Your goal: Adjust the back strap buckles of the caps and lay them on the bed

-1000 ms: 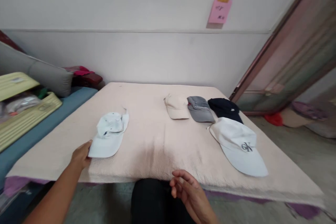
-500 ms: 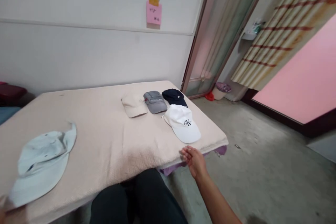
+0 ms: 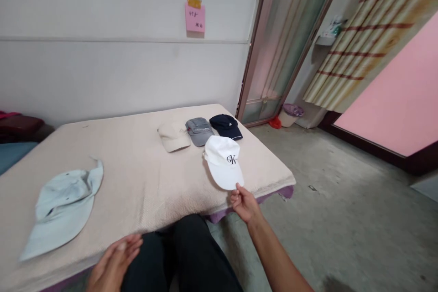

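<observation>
A white baseball cap (image 3: 223, 157) with dark letters on its front lies near the bed's front right edge. My right hand (image 3: 243, 201) pinches the tip of its brim between thumb and fingers. Over my left thigh, at the bed's front edge, my left hand (image 3: 118, 258) has its fingers stretched out and holds nothing. Nearest to it is a pale blue cap (image 3: 65, 205), crumpled, with its strap sticking up. Behind the white cap sit a beige cap (image 3: 174, 136), a grey cap (image 3: 199, 131) and a navy cap (image 3: 226, 126) in a row.
The bed (image 3: 130, 146) has a cream cover and stands against a white wall (image 3: 119, 73) bearing a pink note (image 3: 195, 18). Dark red and blue items (image 3: 18, 130) lie at the far left. A lined bin (image 3: 290, 115) stands on the concrete floor by a sliding door.
My right hand has taken hold of the white cap's brim, and the cap has shifted left and turned slightly. My left hand has come into view from the left edge, moving right toward my lap.
</observation>
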Demonstrator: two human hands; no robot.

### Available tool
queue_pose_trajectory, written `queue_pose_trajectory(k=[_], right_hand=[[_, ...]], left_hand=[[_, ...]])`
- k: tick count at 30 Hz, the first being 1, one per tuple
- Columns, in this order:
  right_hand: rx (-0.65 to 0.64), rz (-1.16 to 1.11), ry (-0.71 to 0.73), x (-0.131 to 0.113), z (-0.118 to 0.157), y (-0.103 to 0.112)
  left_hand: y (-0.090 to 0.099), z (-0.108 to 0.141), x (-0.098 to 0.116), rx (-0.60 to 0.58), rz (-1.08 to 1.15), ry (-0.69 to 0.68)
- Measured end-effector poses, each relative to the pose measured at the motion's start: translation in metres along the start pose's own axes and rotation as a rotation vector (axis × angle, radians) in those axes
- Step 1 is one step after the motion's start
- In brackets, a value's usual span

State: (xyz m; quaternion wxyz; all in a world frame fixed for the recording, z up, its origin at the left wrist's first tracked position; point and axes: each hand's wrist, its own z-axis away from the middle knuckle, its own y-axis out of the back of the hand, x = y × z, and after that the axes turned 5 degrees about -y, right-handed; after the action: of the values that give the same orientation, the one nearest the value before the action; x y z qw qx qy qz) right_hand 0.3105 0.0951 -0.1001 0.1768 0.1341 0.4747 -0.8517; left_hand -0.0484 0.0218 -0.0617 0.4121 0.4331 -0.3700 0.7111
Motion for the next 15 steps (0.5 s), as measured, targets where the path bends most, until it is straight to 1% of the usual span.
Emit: queue_pose_trajectory(k=[2,3,4,5,6,7,8,9,11,13,15], right_hand=[[-0.052,-0.016,-0.039,0.029,0.024,-0.003],[-0.073,-0.020,-0.056,0.044,0.037,-0.004],[-0.103,-0.030,-0.083,0.058,0.049,-0.005],[-0.158,-0.044,-0.143,0.071,0.061,-0.007],[-0.205,-0.046,-0.190,0.083,0.071,-0.008],[-0.256,-0.029,-0.234,0.093,0.080,-0.009],[-0.304,-0.005,-0.270,0.102,0.087,-0.010],[-0.343,0.028,-0.296,0.110,0.093,-0.011],[-0.384,0.090,-0.335,0.123,0.098,-0.013],[-0.370,0.136,-0.363,0.136,0.096,-0.016],[-0.337,0.206,-0.369,0.147,0.092,-0.023]], left_hand=[[-0.033,0.004,-0.003,-0.194,0.101,0.100],[-0.049,0.006,0.000,-0.258,0.136,0.167],[-0.064,0.008,0.006,-0.341,0.180,0.236],[-0.076,0.010,0.015,-0.398,0.244,0.268],[-0.086,0.012,0.027,-0.431,0.329,0.253],[-0.093,0.013,0.040,-0.432,0.415,0.209],[-0.097,0.013,0.054,-0.400,0.496,0.146],[-0.097,0.014,0.068,-0.343,0.565,0.074],[-0.093,0.016,0.093,-0.171,0.633,-0.072],[-0.085,0.022,0.110,-0.044,0.607,-0.209],[-0.078,0.032,0.116,-0.018,0.516,-0.315]])
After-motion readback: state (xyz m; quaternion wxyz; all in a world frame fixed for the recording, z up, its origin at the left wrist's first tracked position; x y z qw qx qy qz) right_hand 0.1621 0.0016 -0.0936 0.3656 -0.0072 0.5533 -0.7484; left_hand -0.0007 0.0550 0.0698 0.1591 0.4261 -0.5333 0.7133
